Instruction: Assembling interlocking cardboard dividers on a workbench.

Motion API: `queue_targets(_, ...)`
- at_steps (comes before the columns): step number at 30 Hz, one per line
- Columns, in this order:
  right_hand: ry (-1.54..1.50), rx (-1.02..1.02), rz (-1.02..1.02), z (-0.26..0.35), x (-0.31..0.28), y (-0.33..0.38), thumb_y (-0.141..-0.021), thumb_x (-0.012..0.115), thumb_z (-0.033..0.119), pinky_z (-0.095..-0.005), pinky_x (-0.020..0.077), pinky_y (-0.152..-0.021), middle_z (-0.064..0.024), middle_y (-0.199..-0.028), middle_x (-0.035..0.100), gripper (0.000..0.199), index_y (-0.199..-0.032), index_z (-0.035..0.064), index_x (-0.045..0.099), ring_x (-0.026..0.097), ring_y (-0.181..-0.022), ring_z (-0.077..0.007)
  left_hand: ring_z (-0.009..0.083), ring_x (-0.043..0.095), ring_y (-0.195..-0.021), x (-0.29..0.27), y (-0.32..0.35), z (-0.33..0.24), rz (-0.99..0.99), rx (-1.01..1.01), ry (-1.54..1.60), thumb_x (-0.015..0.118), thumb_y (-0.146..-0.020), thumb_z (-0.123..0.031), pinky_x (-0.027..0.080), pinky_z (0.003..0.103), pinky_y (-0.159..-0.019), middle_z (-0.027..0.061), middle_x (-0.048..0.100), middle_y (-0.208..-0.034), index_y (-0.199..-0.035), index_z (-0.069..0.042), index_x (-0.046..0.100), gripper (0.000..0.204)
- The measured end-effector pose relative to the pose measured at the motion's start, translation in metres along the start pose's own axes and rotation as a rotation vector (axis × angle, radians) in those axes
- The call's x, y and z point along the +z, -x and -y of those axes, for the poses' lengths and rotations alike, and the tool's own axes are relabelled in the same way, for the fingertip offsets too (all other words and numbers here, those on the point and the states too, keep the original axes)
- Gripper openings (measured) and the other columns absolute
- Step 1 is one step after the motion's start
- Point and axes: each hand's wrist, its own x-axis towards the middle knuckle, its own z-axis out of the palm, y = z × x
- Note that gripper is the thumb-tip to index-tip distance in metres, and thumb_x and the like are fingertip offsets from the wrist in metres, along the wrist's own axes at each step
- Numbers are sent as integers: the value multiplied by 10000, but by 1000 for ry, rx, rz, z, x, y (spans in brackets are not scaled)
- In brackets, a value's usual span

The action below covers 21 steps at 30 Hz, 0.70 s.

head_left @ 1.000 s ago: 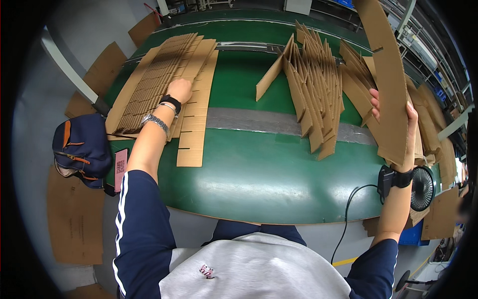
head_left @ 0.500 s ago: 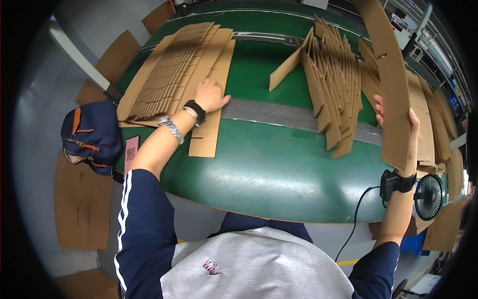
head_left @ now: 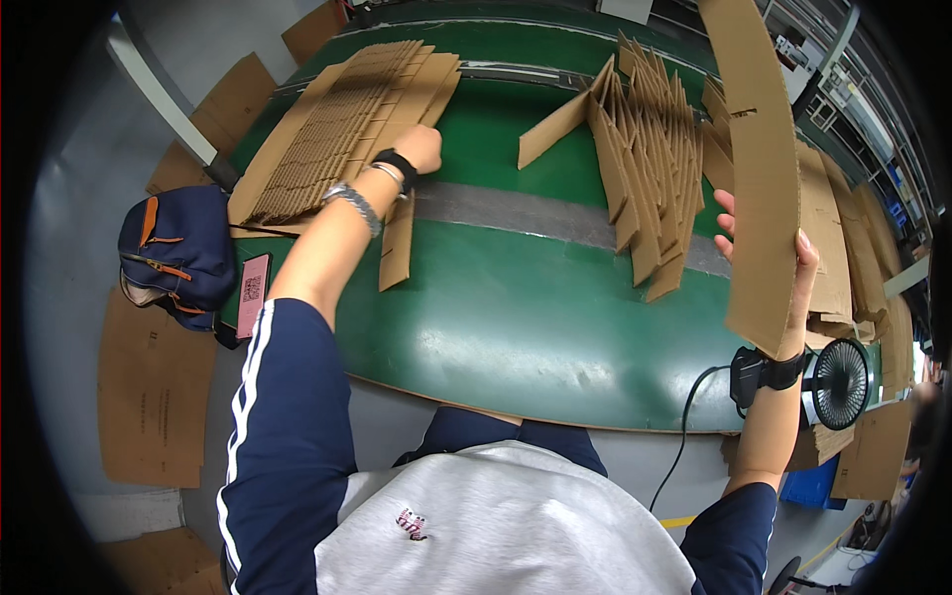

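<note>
My left hand is closed at the right edge of a spread stack of slotted cardboard strips. Its fingers grip the outermost cardboard strip, which tilts up off the green table, its near end showing below my wrist. My right hand holds one long cardboard strip upright, fingers on its left side and thumb on its right. Between the hands stands a cluster of interlocked cardboard dividers, with one flap jutting out leftward.
A navy bag and a pink card with a printed code lie at the left. A small black fan stands at the right, near more stacked cardboard. A black cable hangs from my right wrist.
My left hand has curled its fingers round the outermost strip and moved slightly up, tilting it. My right hand with its strip has shifted a little left and down.
</note>
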Motion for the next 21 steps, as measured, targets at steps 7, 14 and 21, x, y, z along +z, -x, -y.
queue_targets(7,-27,6,159,-9,5,19,-923,422,423,-387,485,-961,-310,-1362,469,669,-1347,-94,447,576,-1135,-291,299,686,-958,-38,78,20,-457,55,537,624,-742,-87,535,365,-843,278,679,-1001,-1070,92,660,376)
queue_targets(14,-66,234,239,-40,29,18,-964,389,382,-403,481,-978,-264,-1323,520,600,-1338,-82,458,579,-1131,-302,173,563,-1149,24,175,-81,-618,-148,1785,629,-887,-9,455,295,-986,153,531,-1315,-1467,88,206,724)
queue_targets(21,134,451,229,-78,35,0,-974,452,374,-376,492,-961,-199,-1242,577,553,-1331,-48,465,603,-1094,-251,419,151,-1444,17,160,-109,-382,171,229,805,-697,-434,144,640,-1105,238,313,-1498,-1421,-43,422,908)
